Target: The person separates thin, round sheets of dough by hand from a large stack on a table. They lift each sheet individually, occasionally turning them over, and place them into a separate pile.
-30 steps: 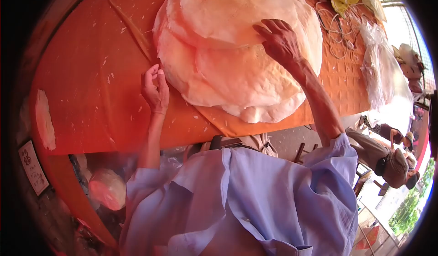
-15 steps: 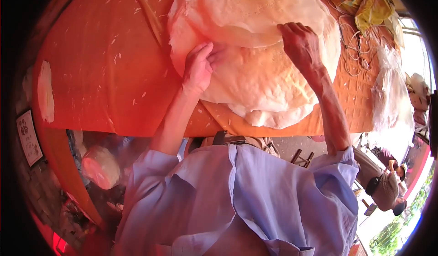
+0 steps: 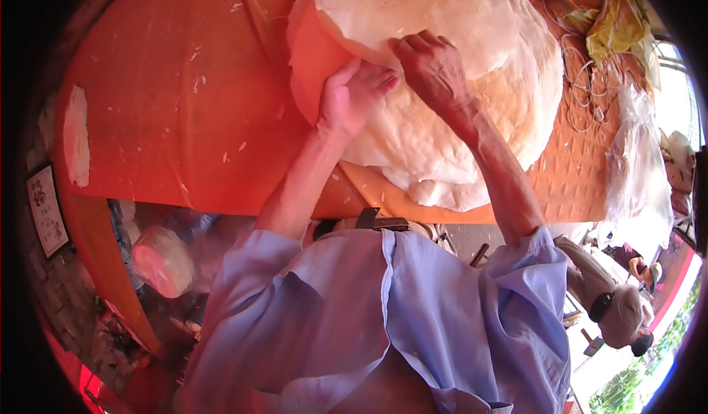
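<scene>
A stack of large, round, pale flatbreads (image 3: 472,137) lies on the orange-covered table (image 3: 147,119). My right hand (image 3: 431,67) is closed at the near edge of the top flatbread (image 3: 413,8), its fingers pinching the rim. Just left of it is my left hand (image 3: 354,95), palm turned up with the thumb apart from the fingers. Its fingertips reach close to my right hand, beside the lifted edge of the same bread. Lower breads in the pile stick out toward me with uneven, folded rims.
White cables (image 3: 586,93) and a yellow bag (image 3: 612,19) lie at the table's right. A clear plastic bag (image 3: 638,152) hangs over that side. A pale strip (image 3: 77,137) lies at the far left edge. People (image 3: 623,314) are in the background at lower right.
My right hand has moved left along the bread's edge, near my left hand. My left hand has shifted a little right, its fingers now stretched out. The view has shifted slightly.
</scene>
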`<action>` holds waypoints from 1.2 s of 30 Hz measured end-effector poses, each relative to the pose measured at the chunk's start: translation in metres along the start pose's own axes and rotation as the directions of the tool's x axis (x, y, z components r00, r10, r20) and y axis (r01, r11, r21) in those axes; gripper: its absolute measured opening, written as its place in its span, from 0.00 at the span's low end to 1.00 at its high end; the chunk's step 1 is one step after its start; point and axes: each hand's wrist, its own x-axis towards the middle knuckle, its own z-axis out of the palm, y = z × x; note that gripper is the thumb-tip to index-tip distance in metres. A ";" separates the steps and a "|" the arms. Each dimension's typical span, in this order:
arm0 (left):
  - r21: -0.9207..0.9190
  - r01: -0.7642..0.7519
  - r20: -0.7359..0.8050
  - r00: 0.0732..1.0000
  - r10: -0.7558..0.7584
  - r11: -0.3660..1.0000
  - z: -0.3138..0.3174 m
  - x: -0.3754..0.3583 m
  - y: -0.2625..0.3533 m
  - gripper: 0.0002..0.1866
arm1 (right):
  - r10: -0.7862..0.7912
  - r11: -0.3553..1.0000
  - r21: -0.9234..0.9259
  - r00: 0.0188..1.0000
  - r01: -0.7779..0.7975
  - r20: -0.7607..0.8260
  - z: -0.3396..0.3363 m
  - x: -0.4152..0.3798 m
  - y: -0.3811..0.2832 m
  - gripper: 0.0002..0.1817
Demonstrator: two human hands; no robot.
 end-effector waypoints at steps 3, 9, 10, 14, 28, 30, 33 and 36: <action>-0.004 -0.003 0.002 1.000 0.003 1.000 0.011 -0.003 0.006 0.15 | -0.052 0.999 -0.002 0.998 0.052 -0.042 0.004 -0.016 -0.006 0.17; -0.015 -0.005 0.096 0.995 0.007 1.000 0.025 0.003 0.014 0.16 | 0.029 0.988 -0.148 0.995 -0.043 -0.094 0.014 -0.019 0.011 0.18; 0.024 -0.012 0.078 0.997 0.010 1.000 0.028 0.000 0.017 0.17 | 0.009 0.990 -0.139 0.986 -0.032 -0.165 0.017 -0.011 0.013 0.13; 0.298 0.019 -0.033 0.999 -0.009 0.954 0.014 -0.036 0.026 0.17 | 0.101 0.955 -0.281 0.995 -0.097 0.000 -0.055 0.030 0.025 0.19; 0.494 0.309 -0.280 0.942 -0.188 0.813 -0.004 -0.101 -0.035 0.12 | 0.057 0.981 -0.189 0.997 -0.048 0.042 -0.086 -0.044 -0.022 0.15; 0.536 0.360 -0.298 0.927 -0.228 0.763 -0.002 -0.097 -0.043 0.11 | 0.084 0.981 -0.181 0.992 -0.066 0.094 -0.083 -0.075 -0.018 0.18; 0.578 0.277 -0.297 0.948 -0.118 0.768 -0.001 -0.092 -0.060 0.12 | 0.138 0.980 -0.168 0.974 -0.107 0.180 -0.079 -0.107 -0.012 0.23; 0.638 0.089 -0.237 0.968 0.085 0.765 -0.002 -0.094 -0.065 0.10 | 0.136 0.971 -0.213 0.982 -0.105 0.135 -0.104 -0.115 -0.021 0.27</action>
